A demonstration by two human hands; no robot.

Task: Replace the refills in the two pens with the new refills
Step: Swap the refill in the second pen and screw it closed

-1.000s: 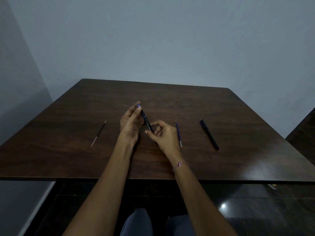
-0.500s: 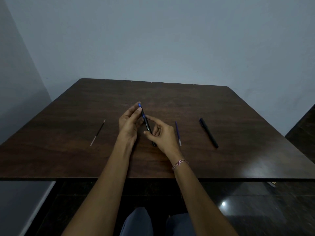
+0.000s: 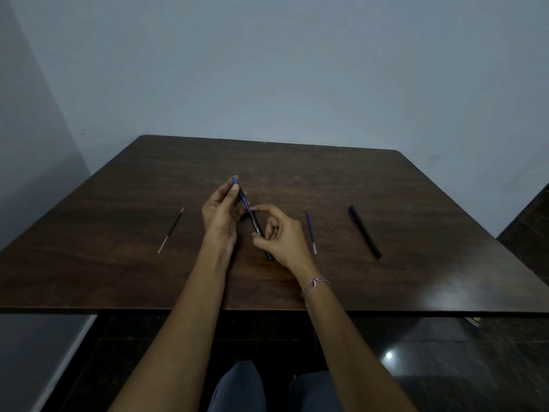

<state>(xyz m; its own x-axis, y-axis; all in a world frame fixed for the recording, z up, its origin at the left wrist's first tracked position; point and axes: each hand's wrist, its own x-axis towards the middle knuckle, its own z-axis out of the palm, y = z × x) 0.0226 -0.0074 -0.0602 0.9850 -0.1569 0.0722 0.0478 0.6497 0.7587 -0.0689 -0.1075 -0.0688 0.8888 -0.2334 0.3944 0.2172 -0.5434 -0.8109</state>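
Both hands hold one black pen (image 3: 256,226) with a blue far end above the middle of the dark wooden table (image 3: 416,278). My left hand (image 3: 221,217) pinches the blue upper end between thumb and fingertips. My right hand (image 3: 282,234) grips the lower barrel, index finger curled over it. The pen slants from upper left to lower right, its lower tip near the table. A thin blue refill (image 3: 311,231) lies just right of my right hand. A second black pen (image 3: 364,231) lies further right. A thin dark refill with a pale end (image 3: 171,230) lies to the left.
A blue-grey wall stands right behind the table's far edge and along the left. The near table edge runs across below my wrists, with my knees (image 3: 267,388) and a dark glossy floor beneath. A bracelet sits on my right wrist (image 3: 315,284).
My right hand has slid down the pen barrel toward me and curled its index finger over it. More of the barrel shows between the hands. My left hand has stayed at the blue end.
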